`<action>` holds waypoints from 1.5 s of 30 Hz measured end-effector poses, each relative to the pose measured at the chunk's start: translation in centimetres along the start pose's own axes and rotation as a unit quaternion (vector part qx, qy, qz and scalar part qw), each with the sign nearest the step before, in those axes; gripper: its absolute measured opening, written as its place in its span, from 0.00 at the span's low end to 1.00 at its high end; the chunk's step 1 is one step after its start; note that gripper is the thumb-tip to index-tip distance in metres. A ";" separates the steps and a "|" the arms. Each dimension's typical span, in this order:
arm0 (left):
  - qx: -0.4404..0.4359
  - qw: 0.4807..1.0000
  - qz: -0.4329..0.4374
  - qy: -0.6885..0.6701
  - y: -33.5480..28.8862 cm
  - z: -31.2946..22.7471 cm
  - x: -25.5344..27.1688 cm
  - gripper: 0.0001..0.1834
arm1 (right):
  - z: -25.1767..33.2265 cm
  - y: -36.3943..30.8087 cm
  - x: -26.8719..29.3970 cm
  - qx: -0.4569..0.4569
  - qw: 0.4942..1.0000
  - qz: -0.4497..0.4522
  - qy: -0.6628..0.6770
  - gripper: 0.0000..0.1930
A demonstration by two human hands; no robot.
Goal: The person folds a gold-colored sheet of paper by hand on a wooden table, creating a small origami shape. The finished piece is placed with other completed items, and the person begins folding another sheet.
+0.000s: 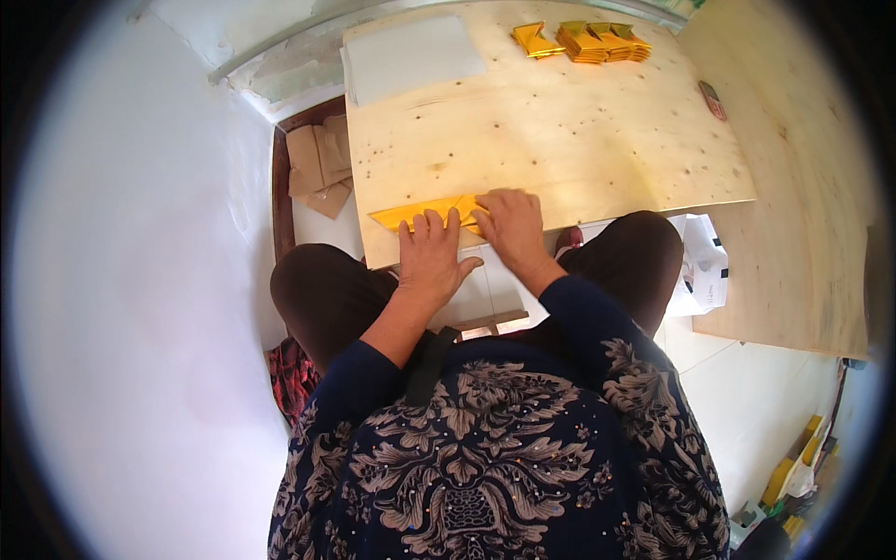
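A long, folded strip of gold paper [420, 211] lies along the near edge of the wooden table, its left end pointed. My left hand [431, 254] rests over its lower edge, fingers spread and pressing on the paper, thumb out to the side. At the strip's right end, my right hand [512, 229] has its fingers bent and closed on the folded paper, partly covering that end. Toward the far right of the table sit folded gold paper pieces [539, 41], with a stack of several more gold pieces [597, 44] beside them.
White sheets [415, 58] lie at the table's [560, 140] far left. A small red object [712, 100] is near its right edge. Brown cardboard [317, 163] lies left below the table, and a white bag [702, 266] stands by my right knee. A wall rises at left.
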State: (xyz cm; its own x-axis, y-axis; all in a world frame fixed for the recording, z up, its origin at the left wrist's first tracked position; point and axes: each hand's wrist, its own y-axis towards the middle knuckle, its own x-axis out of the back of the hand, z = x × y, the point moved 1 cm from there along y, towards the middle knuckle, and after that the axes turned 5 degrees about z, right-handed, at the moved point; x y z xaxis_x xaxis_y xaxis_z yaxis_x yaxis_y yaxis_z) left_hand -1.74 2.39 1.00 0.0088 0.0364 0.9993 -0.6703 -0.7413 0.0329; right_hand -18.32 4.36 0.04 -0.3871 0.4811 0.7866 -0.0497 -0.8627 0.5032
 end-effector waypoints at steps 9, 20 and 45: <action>-0.003 0.999 0.054 -0.006 0.1 0.4 -0.4 0.42 | 2.5 -5.0 0.1 0.048 0.981 0.177 -0.055 0.31; 0.006 0.999 0.000 -0.050 0.1 0.1 0.5 0.41 | 1.5 -2.9 1.9 -0.027 0.971 0.230 0.056 0.24; 0.074 0.986 0.015 -0.150 -3.5 2.5 -1.3 0.33 | 2.3 -0.7 -1.7 0.154 0.960 0.235 -0.008 0.31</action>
State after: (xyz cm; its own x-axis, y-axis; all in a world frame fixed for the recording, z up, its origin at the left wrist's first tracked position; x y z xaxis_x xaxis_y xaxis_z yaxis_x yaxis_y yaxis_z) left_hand 2.47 3.29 -0.41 0.2249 -0.1703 0.9594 -0.5574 -0.8301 -0.0167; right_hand -15.54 4.55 -0.82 -0.2857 0.0556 0.9567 0.4019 -0.8993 0.1723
